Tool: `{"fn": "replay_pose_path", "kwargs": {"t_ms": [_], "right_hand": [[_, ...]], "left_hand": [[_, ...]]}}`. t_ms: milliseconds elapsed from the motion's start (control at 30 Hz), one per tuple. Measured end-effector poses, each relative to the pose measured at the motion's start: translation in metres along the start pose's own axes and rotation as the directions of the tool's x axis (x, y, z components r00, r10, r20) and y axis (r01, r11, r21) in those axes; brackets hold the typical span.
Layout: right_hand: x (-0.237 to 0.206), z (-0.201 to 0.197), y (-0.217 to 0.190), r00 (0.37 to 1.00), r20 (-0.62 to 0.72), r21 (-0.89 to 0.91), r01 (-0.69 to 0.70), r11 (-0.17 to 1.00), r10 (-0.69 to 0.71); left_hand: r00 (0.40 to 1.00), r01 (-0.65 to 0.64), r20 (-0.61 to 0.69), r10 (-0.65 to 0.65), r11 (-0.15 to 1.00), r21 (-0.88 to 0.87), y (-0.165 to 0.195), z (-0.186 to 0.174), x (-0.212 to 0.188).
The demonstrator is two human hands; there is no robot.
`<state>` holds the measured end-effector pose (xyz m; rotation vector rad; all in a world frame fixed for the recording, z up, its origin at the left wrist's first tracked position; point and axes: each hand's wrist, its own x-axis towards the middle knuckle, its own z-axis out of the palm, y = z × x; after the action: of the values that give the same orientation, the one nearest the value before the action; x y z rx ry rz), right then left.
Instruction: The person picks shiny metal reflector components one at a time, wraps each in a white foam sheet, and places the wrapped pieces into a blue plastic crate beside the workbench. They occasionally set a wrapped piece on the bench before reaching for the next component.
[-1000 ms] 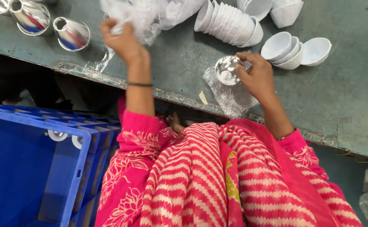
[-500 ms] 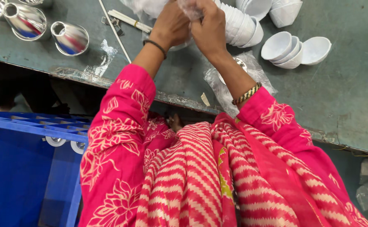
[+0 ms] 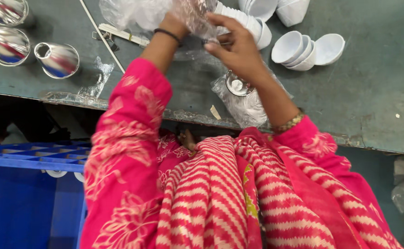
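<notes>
Both my hands are raised over the green worktable (image 3: 377, 106) and meet at a crumpled clear plastic bag (image 3: 188, 14). My left hand (image 3: 176, 23) grips the bag from the left, a dark band on its wrist. My right hand (image 3: 236, 48) pinches the bag's edge with its fingers spread, a gold bangle on the wrist. Under my right forearm a shiny silver reflector cup (image 3: 237, 85) lies inside another clear bag (image 3: 245, 106) on the table.
Several shiny silver cones (image 3: 56, 60) lie at the table's left. White plastic cups are stacked (image 3: 250, 23) and nested (image 3: 298, 48) at the back right. A thin white rod (image 3: 100, 34) and strip lie nearby. A blue crate (image 3: 22, 198) stands below left.
My right hand left the silver cup in its bag and rose to join the left hand at the clear bag; both hands now work the bag slightly nearer me.
</notes>
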<state>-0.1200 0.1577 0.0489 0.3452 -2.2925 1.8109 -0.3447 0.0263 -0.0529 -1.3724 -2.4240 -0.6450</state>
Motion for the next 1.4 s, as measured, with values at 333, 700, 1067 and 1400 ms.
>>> {"fn": "replay_pose_path", "kwargs": {"t_ms": [333, 700, 1067, 1400], "right_hand": [[-0.093, -0.093, -0.009, 0.971, -0.200, -0.086, -0.149, 0.985, 0.129], [-0.142, -0.063, -0.005, 0.975, 0.117, -0.806, -0.019, 0.592, 0.190], [-0.120, -0.038, -0.018, 0.924, 0.132, -0.905, -0.036, 0.423, 0.360], [-0.120, -0.050, -0.012, 0.914, 0.111, -0.851, -0.116, 0.513, 0.391]], "left_hand": [[0.850, 0.160, -0.119, -0.513, 0.467, -0.870, 0.017, -0.096, -0.091], [0.979, 0.202, 0.084, -0.184, 0.918, -0.341, 0.221, -0.082, -0.122], [0.930, 0.189, -0.276, -0.244, 0.959, -0.210, 0.200, -0.091, -0.123], [0.947, 0.021, 0.189, -0.260, -0.538, -0.842, 0.242, -0.052, -0.106]]}}
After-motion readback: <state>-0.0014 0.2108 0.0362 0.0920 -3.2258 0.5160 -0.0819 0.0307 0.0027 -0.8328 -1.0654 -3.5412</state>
